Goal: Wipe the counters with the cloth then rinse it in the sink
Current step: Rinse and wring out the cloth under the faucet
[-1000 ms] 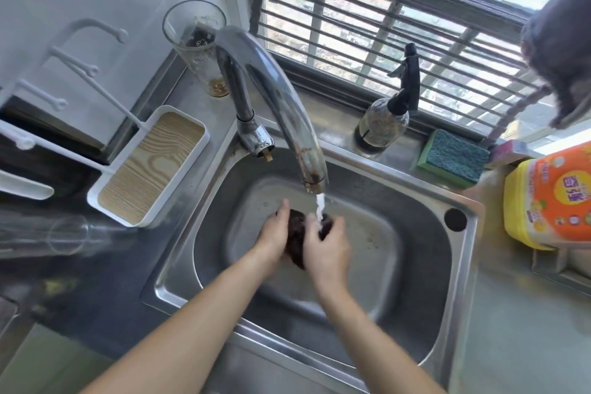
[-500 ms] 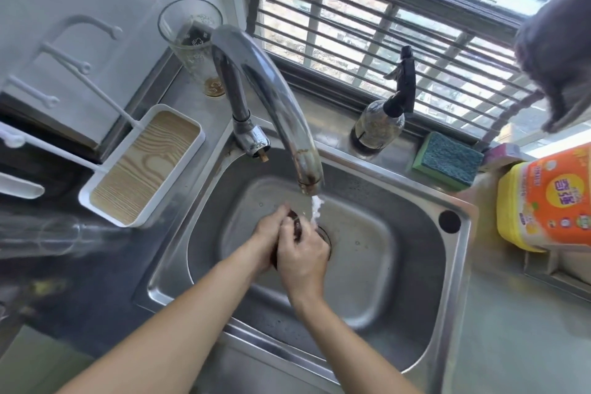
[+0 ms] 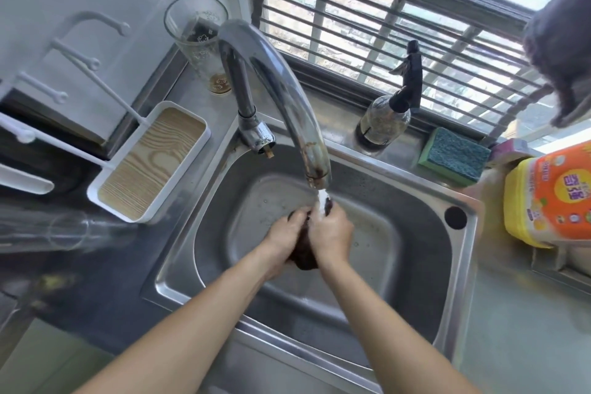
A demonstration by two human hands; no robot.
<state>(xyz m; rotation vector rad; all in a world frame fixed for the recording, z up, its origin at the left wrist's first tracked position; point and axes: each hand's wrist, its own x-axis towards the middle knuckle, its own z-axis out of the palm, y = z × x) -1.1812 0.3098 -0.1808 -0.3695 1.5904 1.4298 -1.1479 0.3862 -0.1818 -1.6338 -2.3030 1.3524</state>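
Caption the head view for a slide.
Both hands, left and right, hold a dark cloth under the running faucet.

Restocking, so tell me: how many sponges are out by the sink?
1 for sure: a green sponge on the ledge right of the spray bottle. A pink-purple thing beside it may be another.

Two hands (image 3: 307,237), one dark cloth (image 3: 303,256), one sink (image 3: 460,281), one tap (image 3: 281,96), one drinking glass (image 3: 198,38), one spray bottle (image 3: 387,118), one sponge (image 3: 454,157), one tray (image 3: 150,163), one yellow tub (image 3: 553,195).
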